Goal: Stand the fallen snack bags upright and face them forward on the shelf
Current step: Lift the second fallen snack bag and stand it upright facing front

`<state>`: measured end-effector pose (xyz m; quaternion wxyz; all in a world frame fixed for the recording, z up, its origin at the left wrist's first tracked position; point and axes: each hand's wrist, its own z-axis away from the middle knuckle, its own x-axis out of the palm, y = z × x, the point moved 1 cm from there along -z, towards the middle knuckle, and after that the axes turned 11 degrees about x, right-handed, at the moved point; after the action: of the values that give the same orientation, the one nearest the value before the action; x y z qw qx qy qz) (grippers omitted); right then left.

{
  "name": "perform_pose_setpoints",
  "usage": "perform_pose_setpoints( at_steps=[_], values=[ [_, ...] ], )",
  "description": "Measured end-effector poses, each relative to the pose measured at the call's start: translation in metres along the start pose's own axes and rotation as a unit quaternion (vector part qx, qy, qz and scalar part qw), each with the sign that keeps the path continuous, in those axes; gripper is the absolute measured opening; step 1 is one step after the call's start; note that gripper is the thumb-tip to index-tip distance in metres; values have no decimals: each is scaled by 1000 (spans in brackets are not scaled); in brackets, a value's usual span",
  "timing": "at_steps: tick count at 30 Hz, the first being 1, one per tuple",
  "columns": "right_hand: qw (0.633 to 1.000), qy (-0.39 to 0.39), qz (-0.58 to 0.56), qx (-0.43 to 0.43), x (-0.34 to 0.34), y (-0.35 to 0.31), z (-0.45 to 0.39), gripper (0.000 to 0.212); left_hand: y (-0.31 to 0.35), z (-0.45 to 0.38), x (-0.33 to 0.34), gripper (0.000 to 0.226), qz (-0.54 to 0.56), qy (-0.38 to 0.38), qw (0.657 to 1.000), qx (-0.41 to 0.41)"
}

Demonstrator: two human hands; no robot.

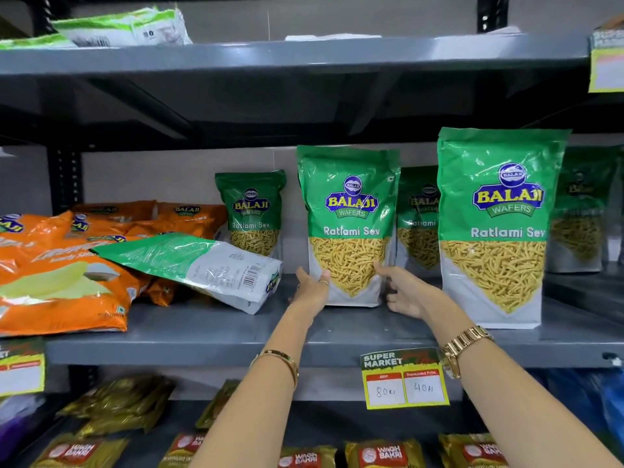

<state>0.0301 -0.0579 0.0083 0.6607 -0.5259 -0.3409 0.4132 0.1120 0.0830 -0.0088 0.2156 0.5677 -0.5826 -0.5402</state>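
Observation:
A green Ratlami Sev bag (349, 211) stands upright on the grey middle shelf (236, 336), label facing me. My left hand (310, 287) grips its lower left edge and my right hand (407, 292) grips its lower right edge. Left of it, another green bag (199, 265) lies fallen on its side, back label up, leaning on orange bags. A larger-looking green bag (496, 228) stands upright at the front right. Three more green bags stand further back: one (251, 214) to the left, one (418, 217) between, one (580, 211) at far right.
Several orange snack bags (64, 265) lie flat in a heap at the shelf's left. A price tag (405, 380) hangs from the shelf edge. Tea packets (385, 454) fill the shelf below. White-green bags (125, 27) lie on the top shelf.

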Motion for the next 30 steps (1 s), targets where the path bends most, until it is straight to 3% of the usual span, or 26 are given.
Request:
perform_pose_setpoints(
  at_steps=[14, 19, 23, 26, 28, 30],
  values=[
    [998, 2, 29, -53, -6, 18, 34, 57, -9, 24, -15, 63, -12, -21, 999, 34],
    [998, -6, 26, -54, -5, 22, 50, 58, -8, 39, -19, 51, -10, -14, 999, 40],
    [999, 1, 28, -43, -2, 21, 61, 54, -6, 44, -19, 58, 6, -14, 999, 33],
    [972, 151, 147, -108, 0, 19, 65, 53, -6, 42, -18, 72, 47, -9, 999, 26],
    [902, 300, 204, -236, 2, 9, 71, 46, -2, 41, -19, 86, 93, -8, 995, 29],
    [825, 383, 222, -350, 6, -11, 79, 38, 1, 40, -20, 102, 117, -12, 993, 29]
  ],
)
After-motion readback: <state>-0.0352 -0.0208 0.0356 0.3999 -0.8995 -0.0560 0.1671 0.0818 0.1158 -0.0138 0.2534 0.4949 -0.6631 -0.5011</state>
